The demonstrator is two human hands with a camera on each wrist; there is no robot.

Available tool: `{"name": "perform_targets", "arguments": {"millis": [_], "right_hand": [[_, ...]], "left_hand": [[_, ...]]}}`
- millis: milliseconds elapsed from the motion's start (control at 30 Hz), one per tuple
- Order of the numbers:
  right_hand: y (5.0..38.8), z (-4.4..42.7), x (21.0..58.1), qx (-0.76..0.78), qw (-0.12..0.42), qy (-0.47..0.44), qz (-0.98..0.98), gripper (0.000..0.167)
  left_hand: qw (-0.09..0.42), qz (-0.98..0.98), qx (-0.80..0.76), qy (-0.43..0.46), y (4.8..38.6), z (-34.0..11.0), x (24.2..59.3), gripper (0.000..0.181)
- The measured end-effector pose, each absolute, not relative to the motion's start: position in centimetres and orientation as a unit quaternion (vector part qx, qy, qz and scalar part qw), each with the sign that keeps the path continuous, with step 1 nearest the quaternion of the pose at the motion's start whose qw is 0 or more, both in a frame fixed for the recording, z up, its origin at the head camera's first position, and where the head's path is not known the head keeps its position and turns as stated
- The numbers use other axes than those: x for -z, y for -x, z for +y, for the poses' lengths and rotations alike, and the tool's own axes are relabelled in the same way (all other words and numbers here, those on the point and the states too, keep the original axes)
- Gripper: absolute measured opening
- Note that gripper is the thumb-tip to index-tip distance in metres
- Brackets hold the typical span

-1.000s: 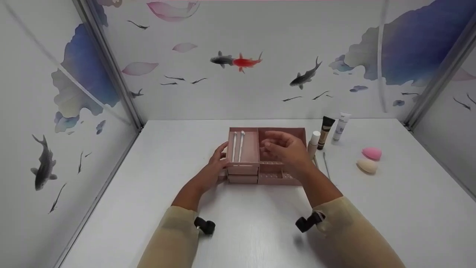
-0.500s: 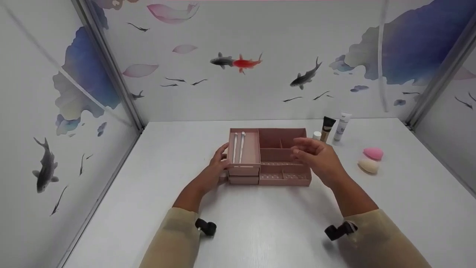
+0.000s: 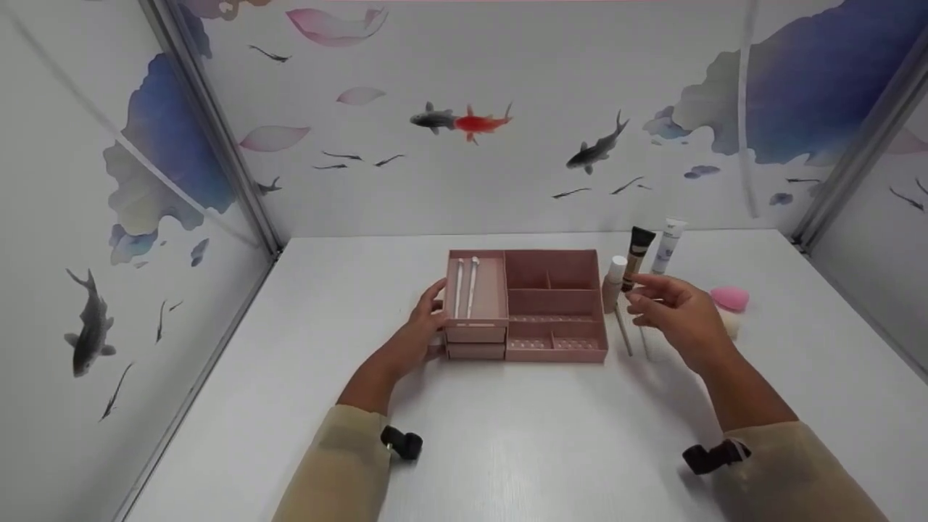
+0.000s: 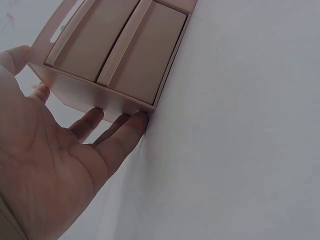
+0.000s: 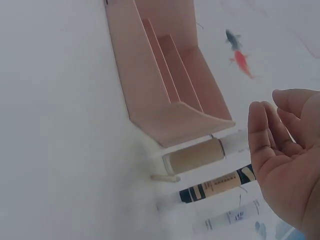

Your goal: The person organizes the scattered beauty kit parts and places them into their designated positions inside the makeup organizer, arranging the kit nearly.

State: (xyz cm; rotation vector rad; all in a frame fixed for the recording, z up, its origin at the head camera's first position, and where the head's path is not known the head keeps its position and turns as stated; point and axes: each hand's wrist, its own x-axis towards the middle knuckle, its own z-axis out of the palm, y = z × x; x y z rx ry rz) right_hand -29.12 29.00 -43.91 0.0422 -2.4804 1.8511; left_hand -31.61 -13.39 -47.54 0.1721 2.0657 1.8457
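A pink cosmetics organizer (image 3: 547, 301) stands on the table, with drawers at left and open compartments at right. My left hand (image 3: 422, 326) rests against its left side; the left wrist view shows the fingertips (image 4: 135, 125) touching the side wall. Two thin white sticks (image 3: 473, 286) lie in the top tray. Beside the organizer's right wall stands a white-capped bottle (image 3: 613, 283) of beige liquid. My right hand (image 3: 681, 319), holding nothing, hovers just right of it with loosely bent fingers. Nearest to those fingers is a black-capped tube (image 3: 639, 250), partly hidden.
A white tube (image 3: 667, 250) stands behind the right hand. Thin sticks (image 3: 623, 330) lie right of the organizer, one partly covered by the hand. Farther right are a pink makeup sponge (image 3: 731, 298) and a beige sponge (image 3: 734, 324), mostly hidden. Patterned panels (image 3: 464, 181) enclose the table.
My right hand has moved right from above the organizer's compartments to beside the bottle and tubes, uncovering the compartments. My left hand stays against the organizer.
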Motion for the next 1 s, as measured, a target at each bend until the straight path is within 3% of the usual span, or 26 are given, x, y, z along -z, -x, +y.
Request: {"name": "perform_targets", "arguments": {"millis": [233, 1000], "right_hand": [[29.7, 30.8, 44.6, -0.576, 0.025, 0.034, -0.817, 0.064], [31.0, 33.5, 49.1, -0.598, -0.047, 0.118, -0.791, 0.069]], "left_hand": [[0.176, 0.745, -0.638, -0.080, 31.8, -13.6, 47.5, 0.059], [0.175, 0.744, -0.642, -0.064, 31.6, -13.5, 47.7, 0.061]]}}
